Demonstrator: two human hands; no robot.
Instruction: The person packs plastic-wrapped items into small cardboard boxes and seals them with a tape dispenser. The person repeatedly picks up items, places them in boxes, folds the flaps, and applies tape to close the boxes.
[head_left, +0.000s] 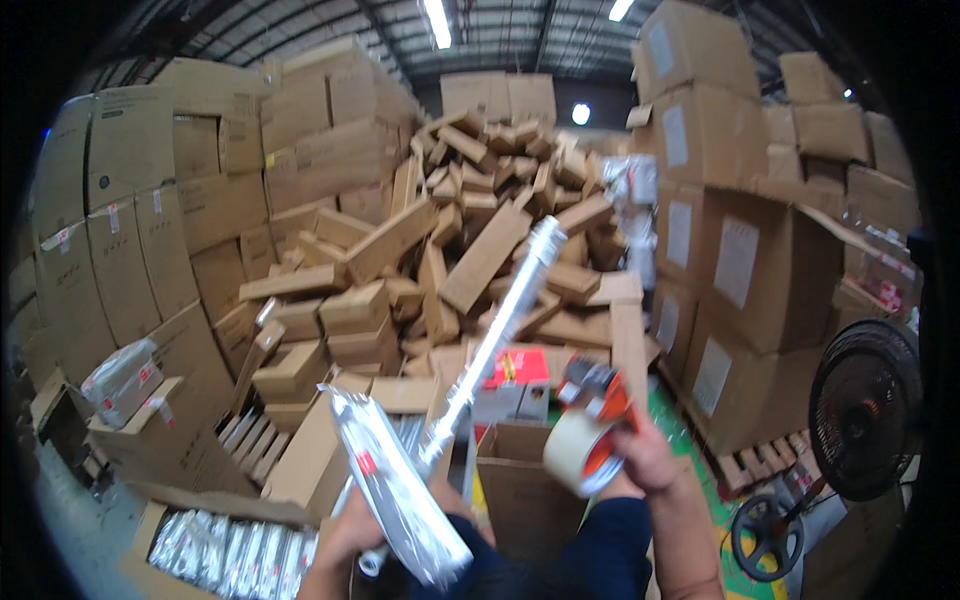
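Note:
My left hand (346, 534) grips a flat packet (394, 480) in clear, shiny plastic with a small red mark. A long white tube (491, 345), wrapped in film and slightly blurred, slants up and away behind the packet. Its lower end shows beside my left hand, but whether the fingers close on it too is hidden. In my right hand (646, 459) is an orange tape dispenser (616, 397) with a wide roll of cream-coloured packing tape (568, 454). Between my knees stands a cardboard carton (531, 499) with its top open.
An open carton of plastic-wrapped packets (232, 551) sits at lower left. Ahead rises a heap of long cardboard boxes (480, 259), with a red-and-white box (511, 386) before it. Tall carton stacks flank both sides. A black fan (864, 409) stands at right.

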